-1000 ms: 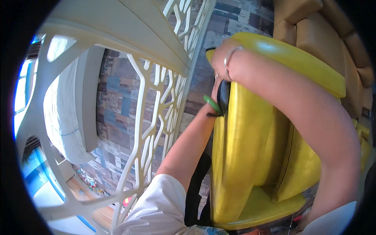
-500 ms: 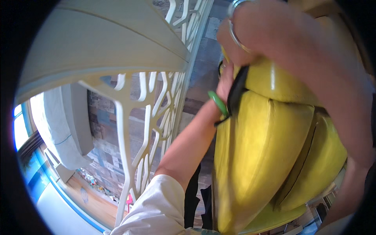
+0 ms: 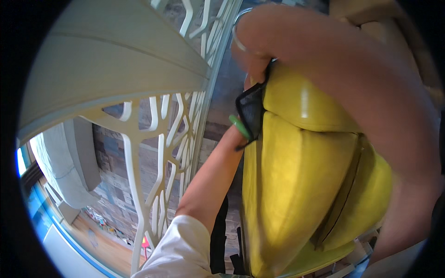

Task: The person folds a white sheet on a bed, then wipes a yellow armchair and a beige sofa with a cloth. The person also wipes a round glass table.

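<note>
A black-edged mesh piece [image 3: 251,111] hangs at the left side of a yellow padded leather seat [image 3: 296,176]. My left forearm [image 3: 211,178], in a white sleeve, reaches up to it; a green bangle [image 3: 238,126] circles the wrist. The mesh covers most of my left hand, so its fingers are hidden. Over the seat arches my right arm, bent at the wrist, with a silver bracelet on it. My right hand [image 3: 254,65] closes on the mesh piece's upper corner, slightly blurred.
On the left stands a cream openwork partition [image 3: 134,171] of branching bars, below a broad cream panel [image 3: 116,51]. Patchwork wood-look flooring [image 3: 118,171] shows through the bars. Brown upholstery [image 3: 384,41] lies at the upper right, a grey-and-white block [image 3: 79,157] at far left.
Both hands have shifted left in the picture. The black mesh piece has opened out, from a narrow dark strip to a wider panel covering my left hand. The view has moved slightly too.
</note>
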Demonstrator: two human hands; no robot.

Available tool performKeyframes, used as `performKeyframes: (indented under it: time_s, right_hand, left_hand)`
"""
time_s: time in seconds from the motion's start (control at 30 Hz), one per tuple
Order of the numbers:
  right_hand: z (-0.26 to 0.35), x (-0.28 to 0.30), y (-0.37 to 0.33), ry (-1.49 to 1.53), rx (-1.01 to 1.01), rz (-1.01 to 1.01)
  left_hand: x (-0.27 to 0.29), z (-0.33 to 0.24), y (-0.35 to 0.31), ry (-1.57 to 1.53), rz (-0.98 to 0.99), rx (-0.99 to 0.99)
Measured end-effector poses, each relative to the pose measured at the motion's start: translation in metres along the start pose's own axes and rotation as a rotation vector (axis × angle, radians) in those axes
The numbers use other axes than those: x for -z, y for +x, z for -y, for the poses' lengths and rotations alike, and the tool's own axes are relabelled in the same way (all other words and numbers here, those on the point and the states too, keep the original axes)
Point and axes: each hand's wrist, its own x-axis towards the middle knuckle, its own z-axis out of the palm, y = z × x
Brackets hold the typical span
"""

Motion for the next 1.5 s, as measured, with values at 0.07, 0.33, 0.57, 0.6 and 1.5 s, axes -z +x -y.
performKeyframes:
  time_s: [0.07, 0.33, 0.57, 0.6, 1.5]
  right_hand:
    - [-0.025, -0.010, -0.006, 0.083, 0.075, -0.047]
    - [-0.021, -0.104, -0.144, 0.501, 0.040, -1.145]
    - [0.021, -0.273, -0.174, 0.636, -0.754, -1.389]
    - [0.013, -0.298, -0.183, 0.648, -0.829, -1.323]
    - [-0.065, -0.476, -0.194, 0.461, -1.646, -1.381]
  left_hand:
    - [-0.017, -0.042, -0.015, -0.092, 0.062, -0.019]
    - [-0.020, -0.200, -0.041, 0.386, -0.062, -0.364]
    - [-0.158, -0.229, -0.040, 1.564, -0.180, -0.700]
    - [-0.184, -0.233, -0.028, 1.545, -0.136, -0.731]
    - [-0.389, -0.205, 0.033, 1.566, -0.086, -0.863]
